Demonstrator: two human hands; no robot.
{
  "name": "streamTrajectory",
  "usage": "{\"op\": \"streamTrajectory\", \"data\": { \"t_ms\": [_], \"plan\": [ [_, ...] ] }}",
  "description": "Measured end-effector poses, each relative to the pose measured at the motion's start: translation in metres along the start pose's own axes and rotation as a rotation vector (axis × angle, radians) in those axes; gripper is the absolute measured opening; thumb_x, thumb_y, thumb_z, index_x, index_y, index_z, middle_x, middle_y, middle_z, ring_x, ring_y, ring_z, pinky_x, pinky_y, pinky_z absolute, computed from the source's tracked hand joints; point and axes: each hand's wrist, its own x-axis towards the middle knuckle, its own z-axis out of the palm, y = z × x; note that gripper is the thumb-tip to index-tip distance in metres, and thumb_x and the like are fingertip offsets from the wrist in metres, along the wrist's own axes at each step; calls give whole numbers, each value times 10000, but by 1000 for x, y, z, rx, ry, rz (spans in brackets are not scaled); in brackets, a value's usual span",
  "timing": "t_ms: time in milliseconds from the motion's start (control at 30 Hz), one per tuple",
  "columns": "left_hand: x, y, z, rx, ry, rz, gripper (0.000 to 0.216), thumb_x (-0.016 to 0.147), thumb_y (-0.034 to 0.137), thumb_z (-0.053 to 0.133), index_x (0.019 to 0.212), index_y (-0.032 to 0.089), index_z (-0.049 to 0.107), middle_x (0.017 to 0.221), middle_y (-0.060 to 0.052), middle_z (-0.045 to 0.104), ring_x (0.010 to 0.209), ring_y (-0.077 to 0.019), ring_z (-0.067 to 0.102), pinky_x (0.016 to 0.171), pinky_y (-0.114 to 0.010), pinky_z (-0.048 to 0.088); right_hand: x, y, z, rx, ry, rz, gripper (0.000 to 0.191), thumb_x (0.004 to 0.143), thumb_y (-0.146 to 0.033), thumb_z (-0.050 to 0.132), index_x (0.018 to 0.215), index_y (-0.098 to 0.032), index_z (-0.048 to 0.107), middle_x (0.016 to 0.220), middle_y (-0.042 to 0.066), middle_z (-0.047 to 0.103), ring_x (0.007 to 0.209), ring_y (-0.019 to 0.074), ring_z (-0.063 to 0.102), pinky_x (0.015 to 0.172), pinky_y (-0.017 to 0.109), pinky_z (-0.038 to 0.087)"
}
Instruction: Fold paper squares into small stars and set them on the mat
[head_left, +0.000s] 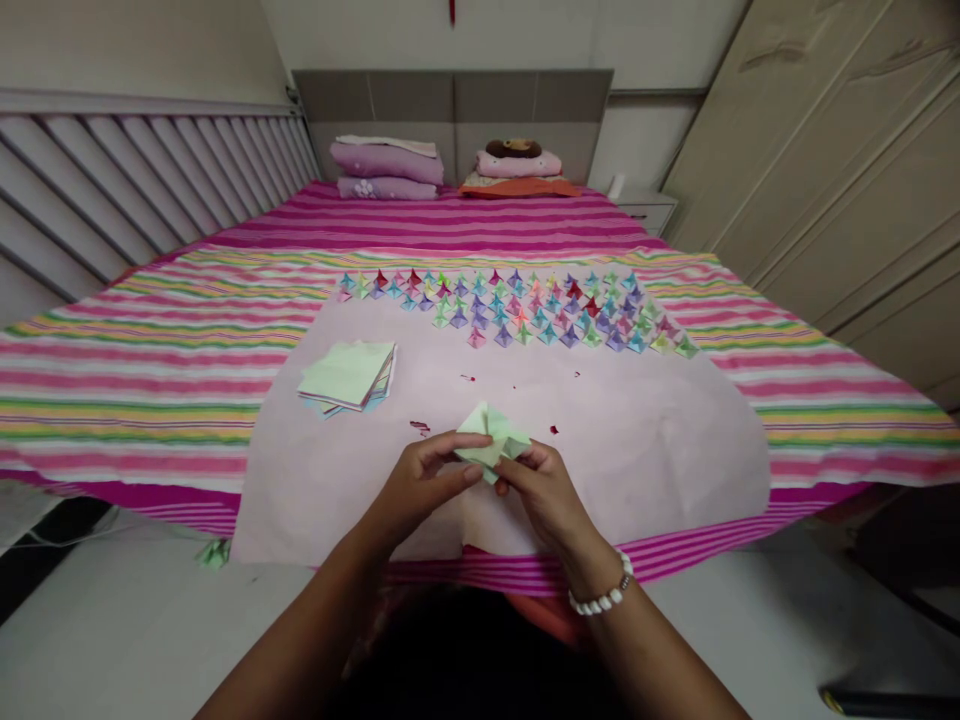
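A pale green square of folded paper [491, 425] is held between my two hands over a pinkish sheet. My left hand [431, 478] pinches its left side, with the index finger lying over the paper and the thumb at the near edge. On the opposite side, my right hand [544, 485] grips the right and near corner between thumb and fingers; some fingertips are hidden beneath. Left of the hands lies a stack of coloured paper squares [349, 372], a pale green one on top. Beyond are several rows of small folded paper pieces [521, 305] in many colours.
The large pinkish sheet [660, 450] covers the middle of a striped bed [142, 370]. Small dark red scraps [420, 428] dot the sheet. Folded bedding [386, 165] sits by the headboard [450, 105]. A crumpled green piece [214, 553] lies at the near left, below the bed's edge.
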Motion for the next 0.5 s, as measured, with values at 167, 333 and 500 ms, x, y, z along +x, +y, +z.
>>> {"op": "streamTrajectory", "data": {
  "t_ms": [167,333,500],
  "plan": [
    [5,-8,2,-146,115,-30,345,637,289,795,959,193,719,920,-31,742,861,-187,662,807,-323,515,-1,-1,-1,-5,-34,16,169,729,-335,732,749,-169,713,586,-23,583,495,86,444,518,233,344],
    [6,-11,4,-56,96,-2,296,702,238,748,987,167,713,949,-53,743,887,-193,662,852,-345,509,-1,1,-2,-20,-41,10,203,775,-351,701,700,-163,682,509,-37,553,491,87,455,538,228,343],
    [6,-9,3,95,21,100,261,828,247,622,1071,201,704,1054,-59,723,1001,-197,640,935,-357,475,-1,1,-1,4,-21,20,334,807,-436,649,615,-163,631,481,-19,569,485,101,471,534,238,346]
  ]
}}
